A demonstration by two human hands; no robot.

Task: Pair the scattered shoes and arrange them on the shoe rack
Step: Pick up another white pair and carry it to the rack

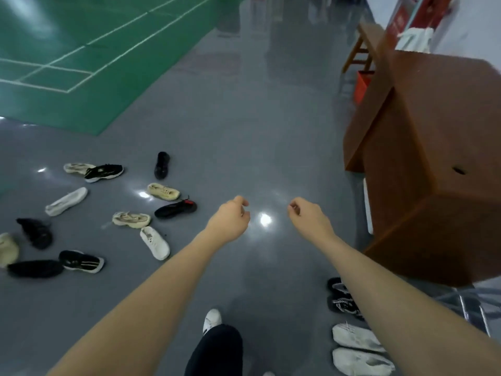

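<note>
While both bare forearms reach forward over the grey floor (244, 137), the left hand (230, 218) and the right hand (309, 217) hang side by side, apart from each other, fingers loosely curled and holding nothing. Scattered shoes lie on the floor to the left of the arms: a white sneaker (155, 242) nearest the left forearm, a beige shoe (131, 219) just beyond it, a black shoe with a red tongue (175, 208), a second beige shoe (163, 191), an upright black shoe (161, 165) farthest out, a black-and-white trainer (103, 172) overlapping a cream shoe (77, 167), a white slip-on (66, 201), a blurred black shoe (35, 233), a striped black trainer (81, 261) and a flat black shoe (35, 268) touching it. At lower right, partly behind the right forearm, a black patterned pair (340, 299) and a white pair (357, 348) sit in a row beside a metal rack frame (471, 308). A brown wooden cabinet (423, 158) stands at right. A green court mat (81, 50) with white lines covers the upper left. The person's own white shoe (212, 320) and dark trouser leg (217, 351) show at the bottom.
</note>
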